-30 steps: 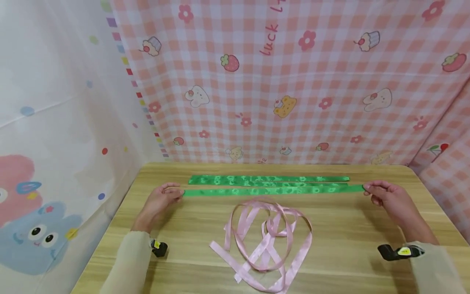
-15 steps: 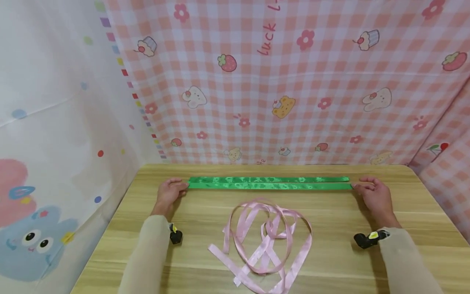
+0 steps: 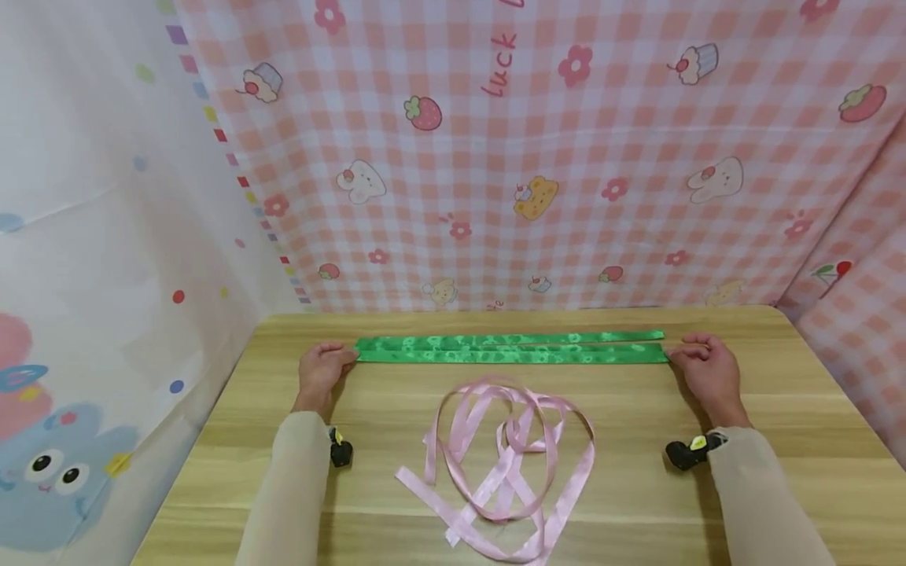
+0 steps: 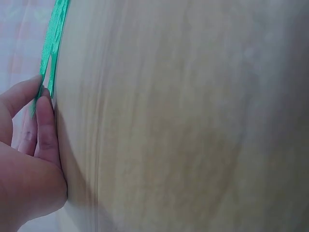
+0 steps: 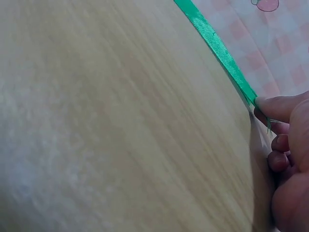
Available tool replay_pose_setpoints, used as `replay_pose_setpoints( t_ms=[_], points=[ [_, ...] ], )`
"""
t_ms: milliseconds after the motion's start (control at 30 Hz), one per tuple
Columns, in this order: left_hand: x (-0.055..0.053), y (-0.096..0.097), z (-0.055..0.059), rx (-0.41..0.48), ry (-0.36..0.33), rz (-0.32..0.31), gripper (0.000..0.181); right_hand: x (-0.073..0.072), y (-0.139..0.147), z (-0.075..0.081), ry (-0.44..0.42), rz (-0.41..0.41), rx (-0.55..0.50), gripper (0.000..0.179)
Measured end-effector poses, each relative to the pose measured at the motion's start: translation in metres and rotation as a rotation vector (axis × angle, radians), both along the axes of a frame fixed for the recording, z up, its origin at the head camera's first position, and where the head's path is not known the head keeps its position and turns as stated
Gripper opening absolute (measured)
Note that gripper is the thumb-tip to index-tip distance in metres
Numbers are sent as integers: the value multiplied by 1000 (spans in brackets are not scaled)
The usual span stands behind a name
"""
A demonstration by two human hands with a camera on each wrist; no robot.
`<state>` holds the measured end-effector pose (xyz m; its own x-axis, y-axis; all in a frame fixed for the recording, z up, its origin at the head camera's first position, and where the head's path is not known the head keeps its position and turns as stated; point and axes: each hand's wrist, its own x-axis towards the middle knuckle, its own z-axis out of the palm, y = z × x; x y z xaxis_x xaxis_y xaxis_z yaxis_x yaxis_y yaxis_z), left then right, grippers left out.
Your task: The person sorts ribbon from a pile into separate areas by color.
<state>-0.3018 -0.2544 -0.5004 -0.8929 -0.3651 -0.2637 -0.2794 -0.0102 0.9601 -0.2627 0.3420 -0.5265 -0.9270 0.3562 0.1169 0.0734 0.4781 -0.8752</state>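
A shiny green ribbon (image 3: 488, 357) stretches straight across the far part of the table, its ends pinched in my two hands. Thumb and fingers of my left hand (image 3: 322, 371) grip the left end, and in the left wrist view the green ribbon (image 4: 47, 58) runs up from the fingertips. My right hand (image 3: 710, 373) pinches the other end between thumb and finger; frayed threads show there in the right wrist view beside the right hand (image 5: 289, 140). Just behind lies another green ribbon (image 3: 566, 339), nearly parallel, the two touching or overlapping toward the left.
Loose loops of pink ribbon (image 3: 520, 472) lie on the wooden table (image 3: 623, 503), nearer to me. A checked cloth (image 3: 453, 157) hangs along the table's back edge, and a white printed cloth (image 3: 85, 236) hangs at the left.
Both hands have come inward and away from me, bringing the held green ribbon back against the one behind. The far ribbon's right end now slants away slightly. The head view has shifted a little.
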Motion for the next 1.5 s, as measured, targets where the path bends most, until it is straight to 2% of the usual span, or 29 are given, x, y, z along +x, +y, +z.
replay_pose_setpoints(
  t_ms=[233, 400, 500, 700, 767, 833, 933, 967, 1033, 1133, 1233, 1300, 1400, 1500],
  points=[
    [1, 1, -2, 33, 21, 33, 36, 1, -4, 3, 5, 7, 8, 35],
    [2, 1, -3, 26, 26, 41, 38, 2, -5, 3, 2, 0, 15, 34],
    [3, -1, -2, 42, 32, 21, 43, 2, -5, 3, 0, 1, 21, 36],
    [8, -15, -3, 161, 85, -49, 53, 3, -8, 0, 5, 11, -42, 46],
    [10, -20, -3, 169, 94, -44, 53, 4, -10, 3, 0, -24, -67, 48],
    [14, -20, 0, 146, 100, -39, 51, 7, -14, 8, -9, -66, -73, 48],
    [18, -11, 8, 29, 122, -66, 46, 12, -26, 18, -16, -119, -40, 41],
    [20, -4, 12, -2, 135, -82, 44, 15, -31, 22, -12, -106, -19, 38],
    [22, 14, 19, -81, 146, -168, 42, 17, -47, 29, 14, -30, 30, 32],
    [28, 47, 26, -113, 156, -342, 40, 19, -77, 36, 59, 166, 93, 24],
    [34, 81, 28, -134, 136, -554, 40, 19, -110, 40, 58, 379, 124, 15],
    [39, 99, 26, -158, 128, -648, 39, 21, -130, 42, 27, 486, 128, 10],
    [44, 120, 21, -215, 107, -727, 35, 22, -156, 42, -21, 615, 140, 4],
    [48, 131, 16, -297, 93, -728, 32, 24, -173, 37, -74, 668, 159, 6]
  ],
)
